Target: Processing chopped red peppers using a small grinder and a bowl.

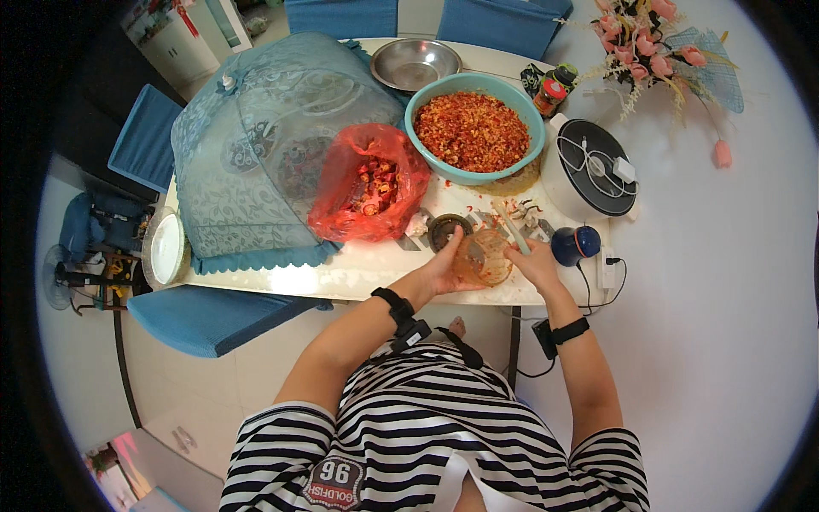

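Note:
My left hand [448, 269] grips a clear chopper cup [484, 257] smeared with red bits, tilted over the near table edge. In my right hand [534, 259] is a pale-handled utensil [510, 225], its tip pointing away from me. Just behind the cup lies a dark round lid or dish [448, 232]. Farther back stands a turquoise basin [409, 131] heaped with chopped red chili. To its left, a red plastic bag [323, 211] lies open on cut red peppers [376, 185]. The dark blue motor unit [574, 246] of a small appliance sits right of my right hand.
A blue lace food cover [256, 211] spans the table's left side. Behind are a steel bowl [416, 64] and jars [551, 93]. A white cooker [576, 185] with a coiled cable and a power strip [606, 269] stand at right. Blue chairs [217, 320] surround the table.

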Demonstrator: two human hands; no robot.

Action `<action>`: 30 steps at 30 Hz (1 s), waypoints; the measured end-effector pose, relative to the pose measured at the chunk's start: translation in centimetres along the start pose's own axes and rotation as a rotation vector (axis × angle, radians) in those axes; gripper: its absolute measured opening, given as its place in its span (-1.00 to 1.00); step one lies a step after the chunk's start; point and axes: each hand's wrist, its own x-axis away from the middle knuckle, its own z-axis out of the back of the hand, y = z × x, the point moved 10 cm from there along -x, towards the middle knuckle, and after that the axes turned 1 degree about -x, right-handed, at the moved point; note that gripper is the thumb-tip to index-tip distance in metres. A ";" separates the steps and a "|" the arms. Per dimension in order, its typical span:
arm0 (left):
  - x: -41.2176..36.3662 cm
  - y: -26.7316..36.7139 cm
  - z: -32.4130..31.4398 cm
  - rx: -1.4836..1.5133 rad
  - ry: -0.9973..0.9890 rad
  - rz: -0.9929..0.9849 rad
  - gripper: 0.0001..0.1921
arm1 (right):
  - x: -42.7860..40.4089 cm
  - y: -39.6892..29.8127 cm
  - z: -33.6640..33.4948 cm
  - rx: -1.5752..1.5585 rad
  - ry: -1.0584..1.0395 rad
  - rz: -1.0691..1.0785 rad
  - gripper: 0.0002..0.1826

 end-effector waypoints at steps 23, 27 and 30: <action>0.8 2.2 2.5 -0.105 0.534 -0.249 -0.58 | -3.6 -0.1 5.5 0.199 0.126 0.270 -0.68; 5.9 5.9 4.4 -0.522 0.623 -0.434 -0.61 | -2.7 -6.7 1.5 0.501 0.007 0.660 -0.71; 8.7 8.5 7.0 -0.695 0.818 -0.537 -0.63 | -4.7 -8.7 -3.8 0.647 -0.204 0.647 -0.68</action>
